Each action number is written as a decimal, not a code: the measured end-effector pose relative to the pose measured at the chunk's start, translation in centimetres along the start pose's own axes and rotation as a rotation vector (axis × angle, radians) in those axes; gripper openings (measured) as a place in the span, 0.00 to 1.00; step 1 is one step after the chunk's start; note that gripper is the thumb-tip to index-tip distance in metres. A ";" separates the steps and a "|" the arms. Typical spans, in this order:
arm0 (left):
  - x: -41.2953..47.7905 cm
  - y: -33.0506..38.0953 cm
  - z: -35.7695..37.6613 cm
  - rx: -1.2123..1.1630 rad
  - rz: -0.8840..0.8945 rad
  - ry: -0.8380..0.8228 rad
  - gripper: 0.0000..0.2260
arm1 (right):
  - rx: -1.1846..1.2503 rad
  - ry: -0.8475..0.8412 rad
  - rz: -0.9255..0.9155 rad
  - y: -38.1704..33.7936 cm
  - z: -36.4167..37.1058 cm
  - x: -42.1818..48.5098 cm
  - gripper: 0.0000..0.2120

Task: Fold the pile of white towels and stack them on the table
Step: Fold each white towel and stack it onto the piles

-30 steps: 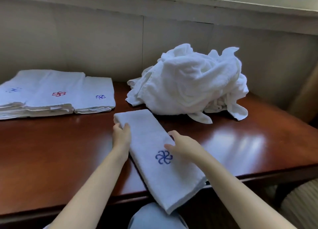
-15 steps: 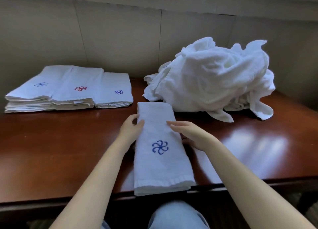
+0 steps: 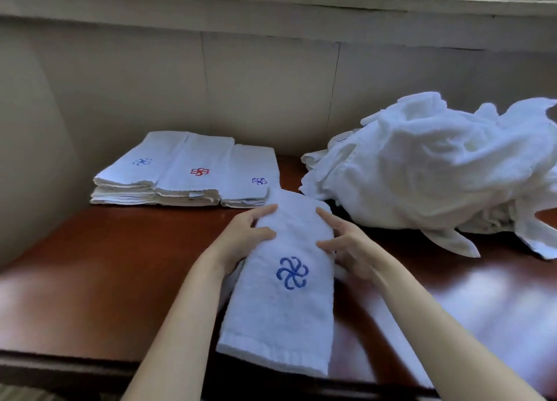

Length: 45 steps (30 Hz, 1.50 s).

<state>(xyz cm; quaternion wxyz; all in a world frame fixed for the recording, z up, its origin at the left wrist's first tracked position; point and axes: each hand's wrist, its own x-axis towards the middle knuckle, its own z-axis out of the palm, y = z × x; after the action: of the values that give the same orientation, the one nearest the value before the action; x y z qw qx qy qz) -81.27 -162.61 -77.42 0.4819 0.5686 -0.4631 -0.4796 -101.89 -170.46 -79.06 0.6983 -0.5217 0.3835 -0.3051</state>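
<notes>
Folded white towel with blue pinwheel emblem (image 3: 280,304) at near edge of red-brown wooden table (image 3: 105,280), long axis pointing away from you. Your left hand (image 3: 241,238) and right hand (image 3: 351,250) each clasp 1 long side. 3 folded white towel stacks (image 3: 180,171) lie ahead-left, far edge; left hand nearer. Crumpled white towel pile (image 3: 437,165) far-right.

Towel pile (image 3: 437,165) cut off at rt edge; far-left stack logo (image 3: 142,161) blurred.

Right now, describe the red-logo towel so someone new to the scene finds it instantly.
On the brown wooden table, three stacks of folded white towels sit side by side at the far left. The red-logo towel tops the middle stack; its pinwheel logo is red, both neighbours' are blue.
</notes>
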 end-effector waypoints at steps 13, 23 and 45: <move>19.2 9.5 -11.6 0.018 0.003 0.366 0.22 | -0.152 0.112 -0.148 -16.1 5.4 23.2 0.21; 23.8 1.6 -10.0 0.916 -0.263 0.220 0.28 | -0.091 0.126 0.099 -4.9 0.0 31.5 0.16; 16.9 -1.0 -7.6 1.707 0.256 0.113 0.25 | -0.474 0.126 0.191 -4.5 4.3 25.6 0.20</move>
<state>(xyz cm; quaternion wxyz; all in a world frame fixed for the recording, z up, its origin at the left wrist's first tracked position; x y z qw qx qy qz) -71.77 -178.43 -79.53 -0.0375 0.7025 -0.7006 0.1190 -85.00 -190.69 -79.58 0.5571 -0.6122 0.5344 -0.1711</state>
